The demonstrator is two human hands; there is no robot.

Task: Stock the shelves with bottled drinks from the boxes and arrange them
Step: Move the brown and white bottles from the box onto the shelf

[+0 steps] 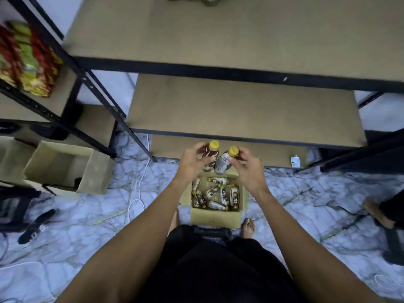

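A yellow-capped brown bottle [209,154] is gripped by the left hand [192,164] and a paler bottle [223,163] by the right hand [249,170], side by side between both hands, above the open cardboard box [215,218].

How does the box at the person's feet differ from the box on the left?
The box at the feet holds many yellow-capped bottles; the left box shows only bare walls inside. The box at the feet sits before the person; the left box sits by a rack post. Both are open brown cardboard.
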